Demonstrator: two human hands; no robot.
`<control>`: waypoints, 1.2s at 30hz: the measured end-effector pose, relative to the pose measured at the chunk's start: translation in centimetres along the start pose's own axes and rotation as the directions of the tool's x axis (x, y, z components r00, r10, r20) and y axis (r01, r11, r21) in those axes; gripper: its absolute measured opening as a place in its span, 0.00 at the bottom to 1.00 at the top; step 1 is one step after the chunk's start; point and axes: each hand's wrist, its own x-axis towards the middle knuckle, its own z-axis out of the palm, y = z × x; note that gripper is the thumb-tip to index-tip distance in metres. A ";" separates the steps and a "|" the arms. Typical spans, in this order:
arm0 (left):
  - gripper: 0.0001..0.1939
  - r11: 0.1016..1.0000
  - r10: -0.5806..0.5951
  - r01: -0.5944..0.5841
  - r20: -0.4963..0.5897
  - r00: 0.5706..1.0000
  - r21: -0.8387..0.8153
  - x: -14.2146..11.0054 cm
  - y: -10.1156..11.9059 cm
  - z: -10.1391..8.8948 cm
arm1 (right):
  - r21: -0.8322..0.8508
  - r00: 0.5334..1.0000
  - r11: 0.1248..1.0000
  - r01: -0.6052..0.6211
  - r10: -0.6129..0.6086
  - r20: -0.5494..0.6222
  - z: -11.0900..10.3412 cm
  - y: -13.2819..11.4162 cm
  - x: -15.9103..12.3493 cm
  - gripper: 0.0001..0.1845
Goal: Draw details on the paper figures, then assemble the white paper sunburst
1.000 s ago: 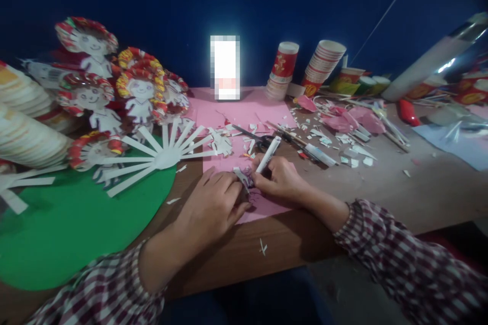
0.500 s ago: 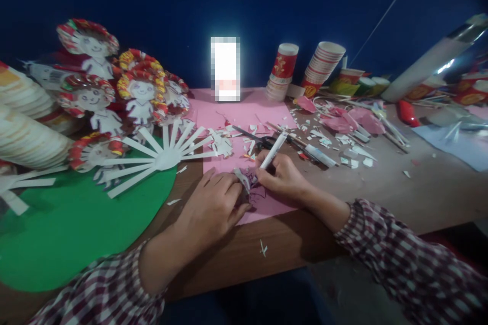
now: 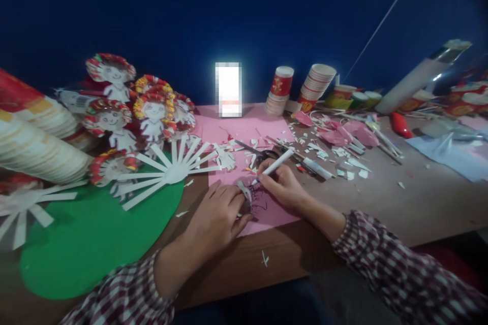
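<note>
My right hand (image 3: 280, 183) is closed round a white marker pen (image 3: 276, 165), its tip low over the pink paper (image 3: 278, 219) and its back end pointing up to the right. Close by, my left hand (image 3: 219, 213), fingers bent and thumb drawn in, holds a small white paper cutout (image 3: 244, 190) against that paper. Most of the cutout is hidden under the fingers. Dark pen strokes (image 3: 261, 205) mark the pink paper beside it. Just beyond my right hand lie dark-handled scissors (image 3: 267, 153).
At left, a white paper fan shape (image 3: 176, 174) lies over a green sheet (image 3: 102, 244). Paper dolls with red and yellow rims (image 3: 151, 111) stand behind it, beside stacked cups (image 3: 41, 144). More paper cups (image 3: 316, 86), a lit phone-like screen (image 3: 229, 89) and paper scraps (image 3: 348, 162) lie further back.
The whole scene sits lower in the picture as the head view tilts up. The marker leans further right, and more dark strokes show beside the cutout. My left hand keeps its hold.
</note>
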 end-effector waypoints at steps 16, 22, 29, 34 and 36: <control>0.09 0.978 -0.088 0.055 -0.160 0.983 -0.199 0.3 -1.8 -0.9 | 0.439 0.984 0.881 -0.177 0.173 0.047 -0.6 -0.5 0.4 0.14; 0.10 0.963 -0.165 0.119 -0.183 0.969 -0.240 0.0 -2.0 -0.9 | 0.422 0.988 0.893 -0.157 0.144 0.063 -0.9 -0.5 0.3 0.15; 0.10 0.959 -0.236 0.190 -0.220 0.947 -0.211 -2.9 -0.4 -1.6 | 0.459 0.986 0.873 -0.167 0.159 0.055 -1.1 -0.4 0.2 0.17; 0.11 0.958 -0.282 0.254 -0.268 0.921 -0.132 -6.7 2.1 -1.7 | 0.498 0.991 0.856 -0.137 0.123 0.060 -1.2 -0.3 0.3 0.17; 0.11 0.951 -0.307 0.277 -0.312 0.899 -0.138 -8.2 3.2 -1.6 | 0.498 0.994 0.860 -0.111 0.108 0.036 -1.2 -0.2 0.4 0.18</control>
